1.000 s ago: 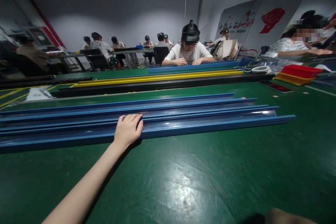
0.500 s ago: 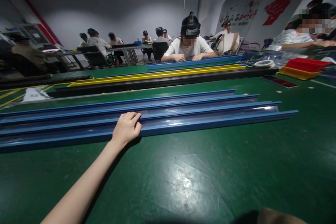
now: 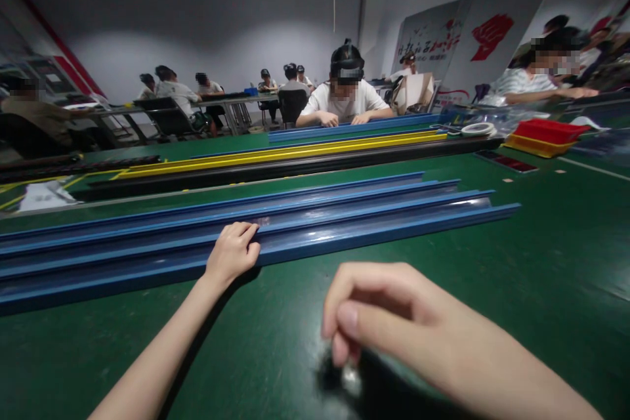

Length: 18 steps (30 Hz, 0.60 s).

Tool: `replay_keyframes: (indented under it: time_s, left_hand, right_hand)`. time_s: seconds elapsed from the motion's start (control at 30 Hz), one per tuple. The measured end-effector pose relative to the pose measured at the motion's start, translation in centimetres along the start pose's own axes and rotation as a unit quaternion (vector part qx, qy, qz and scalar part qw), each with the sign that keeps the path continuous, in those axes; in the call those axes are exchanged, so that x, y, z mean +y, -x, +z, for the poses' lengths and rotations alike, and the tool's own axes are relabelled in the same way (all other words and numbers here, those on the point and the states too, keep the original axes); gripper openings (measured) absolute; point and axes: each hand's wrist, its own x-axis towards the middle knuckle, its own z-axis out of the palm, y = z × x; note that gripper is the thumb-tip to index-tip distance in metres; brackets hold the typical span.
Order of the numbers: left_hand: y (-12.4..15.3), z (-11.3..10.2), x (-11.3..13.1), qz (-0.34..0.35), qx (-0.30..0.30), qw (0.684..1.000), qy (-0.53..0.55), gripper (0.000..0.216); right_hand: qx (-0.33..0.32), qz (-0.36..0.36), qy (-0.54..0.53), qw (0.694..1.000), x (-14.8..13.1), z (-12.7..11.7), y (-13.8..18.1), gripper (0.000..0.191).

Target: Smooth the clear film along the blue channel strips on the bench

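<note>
My left hand (image 3: 233,251) is closed over the front wall of the nearest blue channel (image 3: 354,231), fingers reaching into its trough and thumb on the near side. Behind that channel and parallel to it lie more blue channels (image 3: 315,213) of the same long, open shape. Low in the picture, nearer to me, my right hand (image 3: 394,315) hangs above the green table (image 3: 280,335) with fingers curled and thumb against the index finger. A small pale, shiny spot shows just under its fingertips; whether it is a held thing or a glint, I cannot make out.
Beyond the blue channels lie a black strip (image 3: 275,164) and a yellow strip (image 3: 295,147). At the right are a phone (image 3: 506,161), a red tray (image 3: 546,134) and a white coil (image 3: 479,129). A person (image 3: 344,95) opposite handles another blue channel (image 3: 364,125).
My right hand has come into view from the lower right, fingers pinched. My left hand stays on the nearest blue channel. The whole view has shifted slightly.
</note>
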Motion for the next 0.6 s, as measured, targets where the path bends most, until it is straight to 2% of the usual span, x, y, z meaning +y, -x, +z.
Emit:
replay_keyframes:
  time_s: [0.07,0.1,0.17,0.2,0.27,0.4,0.47,0.6]
  left_hand:
    - [-0.1,0.1,-0.2,0.002,0.005,1.000,0.009,0.034]
    - [-0.1,0.2,-0.3,0.004,0.009,1.000,0.014,0.034]
    - [-0.2,0.3,-0.5,0.012,0.022,0.999,0.021,0.034]
    - [-0.3,0.5,-0.6,0.016,0.030,0.999,0.022,0.034]
    - [-0.4,0.7,-0.8,0.022,0.041,0.999,0.022,0.034]
    - [-0.5,1.2,-1.2,0.015,0.042,0.999,0.023,0.036]
    - [-0.6,1.3,-1.3,0.014,0.042,0.999,0.017,0.037]
    - [-0.7,1.3,-1.5,0.010,0.041,0.999,0.016,0.037]
  right_hand:
    - [0.076,0.016,0.112,0.991,-2.5,-4.5,-4.7,0.025]
    - [0.128,0.022,0.186,0.974,-3.1,-6.4,-6.6,0.026]
    - [0.225,0.020,0.325,0.918,-2.5,-9.3,-9.3,0.027]
    - [0.248,0.014,0.377,0.892,-1.4,-10.4,-10.1,0.028]
    - [0.255,0.006,0.445,0.858,1.6,-11.8,-11.2,0.034]
    - [0.224,0.027,0.512,0.829,6.5,-13.5,-12.9,0.045]
    - [0.204,0.032,0.526,0.825,7.3,-14.1,-13.8,0.047]
    - [0.189,0.011,0.546,0.816,7.1,-14.4,-15.0,0.048]
